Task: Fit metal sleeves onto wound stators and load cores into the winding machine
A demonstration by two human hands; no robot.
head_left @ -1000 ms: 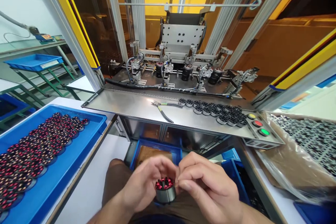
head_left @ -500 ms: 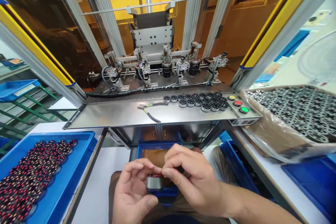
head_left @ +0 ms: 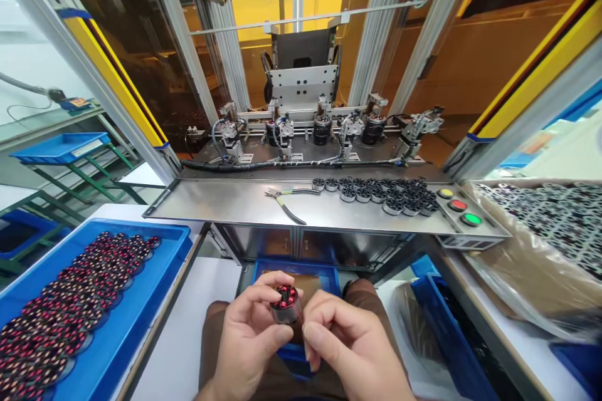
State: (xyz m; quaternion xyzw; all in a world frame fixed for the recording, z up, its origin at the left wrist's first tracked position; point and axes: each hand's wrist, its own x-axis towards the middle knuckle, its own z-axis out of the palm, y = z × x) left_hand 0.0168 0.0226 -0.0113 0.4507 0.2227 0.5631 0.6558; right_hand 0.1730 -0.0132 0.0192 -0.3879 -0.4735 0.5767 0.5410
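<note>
Before a steel shelf (head_left: 226,203), left hand (head_left: 249,341) grips a wound stator (head_left: 285,304), apparently.

Much of the scene is half-hidden or cut off.

The left hand (head_left: 247,341) and right hand (head_left: 350,351) cover the lower half of the wound stator (head_left: 284,304); both wrists run off the bottom edge. The blue tray (head_left: 141,282) of wound parts is cut by the left edge, the bagged box (head_left: 527,263) by the right. Parts in the machine fixtures (head_left: 322,128) are too small to make out.
</note>
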